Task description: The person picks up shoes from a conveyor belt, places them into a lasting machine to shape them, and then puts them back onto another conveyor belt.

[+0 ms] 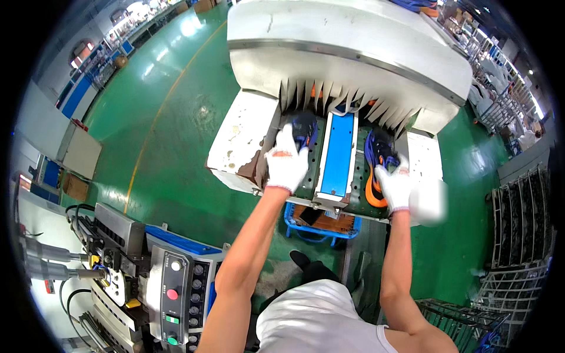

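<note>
My left hand (286, 162), in a white knitted glove, is beside the near end of a black shoe (303, 126) with purple edging. Its thumb and fingers are apart, and the shoe lies in the left lane of a machine's conveyor. In the right lane rests a second shoe (375, 167), black and purple with an orange sole. My gloved right hand (395, 183) is at that shoe's right side, fingers spread and the thumb close to its edge. Whether either hand touches its shoe, I cannot tell.
Slit strips hang from the white machine hood (347, 62) over both lanes. A blue-topped divider (338, 156) separates them. Below stands a blue-framed cart (322, 226). A control panel with buttons (172, 294) is at lower left; wire racks (521, 223) stand on the right.
</note>
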`<state>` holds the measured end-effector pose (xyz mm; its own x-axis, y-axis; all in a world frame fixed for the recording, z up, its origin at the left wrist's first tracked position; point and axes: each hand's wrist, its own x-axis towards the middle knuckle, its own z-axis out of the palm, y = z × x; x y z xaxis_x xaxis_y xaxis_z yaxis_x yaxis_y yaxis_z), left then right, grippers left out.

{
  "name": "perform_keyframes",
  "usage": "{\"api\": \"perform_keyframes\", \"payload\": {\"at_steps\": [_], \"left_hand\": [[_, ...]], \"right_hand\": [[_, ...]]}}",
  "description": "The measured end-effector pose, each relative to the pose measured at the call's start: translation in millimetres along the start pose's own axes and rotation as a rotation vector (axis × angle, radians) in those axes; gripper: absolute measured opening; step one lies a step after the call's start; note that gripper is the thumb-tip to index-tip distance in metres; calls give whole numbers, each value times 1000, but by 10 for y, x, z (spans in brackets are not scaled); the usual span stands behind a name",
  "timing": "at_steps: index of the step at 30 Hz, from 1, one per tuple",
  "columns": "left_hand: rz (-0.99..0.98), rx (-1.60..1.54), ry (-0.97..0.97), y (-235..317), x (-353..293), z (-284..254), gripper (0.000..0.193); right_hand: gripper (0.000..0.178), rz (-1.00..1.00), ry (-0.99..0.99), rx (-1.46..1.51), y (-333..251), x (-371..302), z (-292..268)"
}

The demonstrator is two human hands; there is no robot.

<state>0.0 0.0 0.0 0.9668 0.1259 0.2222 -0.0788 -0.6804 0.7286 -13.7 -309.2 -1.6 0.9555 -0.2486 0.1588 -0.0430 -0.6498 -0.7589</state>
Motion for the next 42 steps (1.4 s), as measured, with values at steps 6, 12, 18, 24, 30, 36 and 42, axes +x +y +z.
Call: {"api": "perform_keyframes", "payload": {"at_steps": [6, 12, 18, 24, 30, 36, 42], "left_hand": [[25, -40, 77, 85, 881, 298, 75], [145, -216, 211, -430, -1386, -183, 60], [-1184, 221, 294, -1690, -6118, -188, 44], [-2142, 611, 1257, 19, -9851, -648, 40], [-2459, 84, 1923, 1427, -11331, -282, 62], [-2545, 58, 1441, 720, -10887, -208, 65], [-2109, 602, 1730, 224, -10765, 449, 39]], "right_hand": [[75, -162, -10, -400, -276, 1455, 192], [45, -617, 70, 311, -1499, -137, 731], [39, 306, -1568, 686, -1236, -2590, 2482], [30, -72, -1770, -99, -425, -3823, 3253], [19, -1873, -1379, -610, -14, -4093, 3798], [24, -577, -1604, -533, -934, -5083, 3040], [33, -854, -1742, -402, -1371, -5772, 2727]]}}
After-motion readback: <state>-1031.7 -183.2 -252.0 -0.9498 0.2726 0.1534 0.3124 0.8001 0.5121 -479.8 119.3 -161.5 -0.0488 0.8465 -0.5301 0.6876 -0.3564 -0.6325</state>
